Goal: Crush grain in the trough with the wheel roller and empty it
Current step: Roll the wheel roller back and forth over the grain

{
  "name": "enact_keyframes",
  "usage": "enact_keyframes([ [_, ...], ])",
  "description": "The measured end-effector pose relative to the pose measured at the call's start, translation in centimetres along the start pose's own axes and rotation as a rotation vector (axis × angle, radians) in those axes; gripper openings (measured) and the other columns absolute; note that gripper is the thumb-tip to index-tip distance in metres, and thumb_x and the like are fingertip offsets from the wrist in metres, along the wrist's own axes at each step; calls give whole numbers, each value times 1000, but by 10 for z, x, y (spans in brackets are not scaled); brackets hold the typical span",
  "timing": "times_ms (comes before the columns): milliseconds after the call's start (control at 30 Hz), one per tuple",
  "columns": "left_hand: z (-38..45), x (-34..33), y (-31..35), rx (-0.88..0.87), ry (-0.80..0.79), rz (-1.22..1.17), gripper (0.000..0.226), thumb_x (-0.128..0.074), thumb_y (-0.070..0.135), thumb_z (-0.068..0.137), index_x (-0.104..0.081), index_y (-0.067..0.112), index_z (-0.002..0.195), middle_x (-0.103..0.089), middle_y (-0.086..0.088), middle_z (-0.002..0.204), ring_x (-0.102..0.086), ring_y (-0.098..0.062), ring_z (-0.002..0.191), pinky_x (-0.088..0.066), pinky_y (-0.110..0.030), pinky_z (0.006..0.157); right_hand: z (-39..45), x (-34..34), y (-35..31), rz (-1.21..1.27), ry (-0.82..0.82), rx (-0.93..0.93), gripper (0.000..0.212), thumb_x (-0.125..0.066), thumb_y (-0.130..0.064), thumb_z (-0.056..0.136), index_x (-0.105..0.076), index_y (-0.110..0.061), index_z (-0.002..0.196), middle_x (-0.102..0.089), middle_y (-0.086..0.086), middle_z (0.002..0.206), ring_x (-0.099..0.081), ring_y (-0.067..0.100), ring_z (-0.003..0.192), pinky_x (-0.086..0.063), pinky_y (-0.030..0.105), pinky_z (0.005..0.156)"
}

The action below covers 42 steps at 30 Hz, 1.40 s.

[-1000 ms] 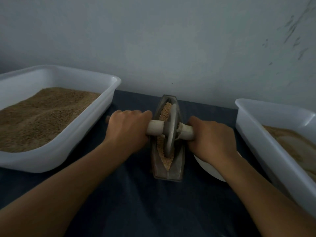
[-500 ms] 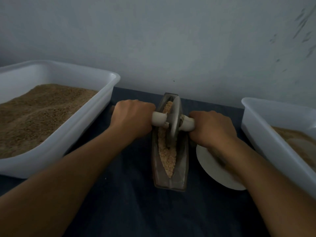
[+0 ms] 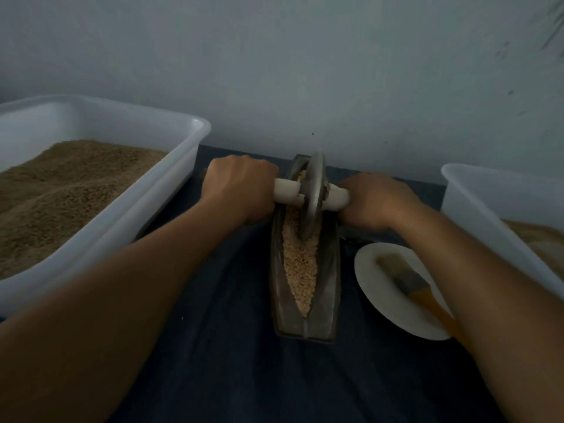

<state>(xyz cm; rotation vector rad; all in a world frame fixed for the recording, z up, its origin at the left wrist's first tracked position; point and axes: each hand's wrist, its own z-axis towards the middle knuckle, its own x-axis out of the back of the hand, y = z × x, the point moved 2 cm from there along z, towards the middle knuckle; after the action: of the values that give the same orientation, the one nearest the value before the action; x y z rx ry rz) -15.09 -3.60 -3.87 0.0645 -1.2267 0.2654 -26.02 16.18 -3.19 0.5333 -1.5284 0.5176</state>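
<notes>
Head view, dim light: dark blue-grey cloth (image 3: 232, 361) covers the work surface, creased in places, running back to a plain pale wall (image 3: 274, 71) with a few dark scuff marks at upper right. My left hand (image 3: 239, 189) is wrapped round the left end of the white handle (image 3: 285, 193), fingers curled over the top, knuckles up. My right hand (image 3: 377, 201) grips the other end the same way, fingers closed round the bar. The wheel roller (image 3: 311, 196) stands upright on its edge between my fists, its metal disc sunk into the far half of the trough (image 3: 331, 288). The trough is a narrow, boat-shaped metal piece lying lengthwise away from me at the middle of the cloth, its far tip close to the wall. Grain (image 3: 299, 270) fills its groove, pale and broken-looking, tapering to a point at the near end; a little shows beyond the disc as well. Left of the trough, a big white tub (image 3: 171, 190) holds a heaped mass of brown grain (image 3: 61, 190), sloped higher toward the back. At the right edge, a second white tub (image 3: 476, 209) with some brownish fill, mostly cut off. Between trough and right tub, a small white plate (image 3: 375, 288) with a brush (image 3: 412, 282) lying across it, bristles toward the wall, yellow handle passing under my right forearm
</notes>
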Motion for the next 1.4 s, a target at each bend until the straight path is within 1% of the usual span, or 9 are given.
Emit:
enact_keyframes([
  [100,-6,1,3,1,29,2,20,-65,43,84,-46,36,88,-51,6,79,-49,-20,71,-42,-36,63,-10,-5,0,-13,83,-12,26,-60,-54,71,-64,-39,91,-64,-11,85,-56,11,70,-37,26,53],
  [300,-23,6,6,-27,78,22,22,-65,43,86,-46,33,91,-47,8,77,-51,-19,71,-38,-33,63,-32,-15,-6,-52,280,-56,12,-60,-49,76,-55,-39,82,-51,-14,70,-40,6,56,-25,25,49],
  [467,-39,4,8,-37,127,31,27,-69,44,84,-47,32,95,-44,10,75,-47,-16,67,-34,-33,62,-49,-21,-11,-93,395,-55,17,-61,-48,79,-58,-39,93,-41,-13,63,-32,7,53,-18,26,49],
  [600,-53,9,11,-55,190,41,36,-74,40,80,-41,31,87,-46,8,74,-47,-17,64,-32,-33,62,-68,-23,-16,-117,483,-45,19,-64,-48,79,-55,-37,91,-36,-14,59,-27,3,49,-15,24,48],
  [700,-66,12,14,-78,304,48,32,-80,32,73,-51,24,82,-57,1,71,-56,-23,61,-30,-33,60,-81,-24,-21,-147,521,-31,24,-69,-46,78,-48,-37,84,-31,-15,55,-23,1,47,-12,23,47],
  [867,-70,11,15,-80,353,49,30,-80,28,73,-53,20,80,-58,-2,69,-55,-24,59,-30,-32,59,-83,-27,-22,-165,523,-57,23,-68,-47,79,-48,-35,83,-34,-14,55,-26,3,46,-13,23,47],
  [1033,-59,5,13,-59,302,74,31,-73,33,82,-43,25,82,-61,0,76,-53,-20,63,-29,-32,59,-66,-22,-15,-120,441,-64,18,-60,-49,79,-56,-36,90,-44,-12,63,-32,7,52,-18,26,49],
  [1267,-32,3,8,22,83,57,21,-67,42,86,-50,32,92,-52,4,79,-46,-18,70,-33,-32,59,-37,-14,-7,-102,280,-31,13,-59,-43,73,-49,-35,74,-53,-12,72,-40,10,57,-24,26,49],
  [1400,-9,7,6,8,-79,50,24,-67,43,83,-61,32,103,-64,0,95,-59,-25,84,-40,-37,65,-18,-9,-3,-64,143,-51,23,-67,-48,68,-63,-38,88,-63,-9,84,-51,13,65,-32,26,51],
])
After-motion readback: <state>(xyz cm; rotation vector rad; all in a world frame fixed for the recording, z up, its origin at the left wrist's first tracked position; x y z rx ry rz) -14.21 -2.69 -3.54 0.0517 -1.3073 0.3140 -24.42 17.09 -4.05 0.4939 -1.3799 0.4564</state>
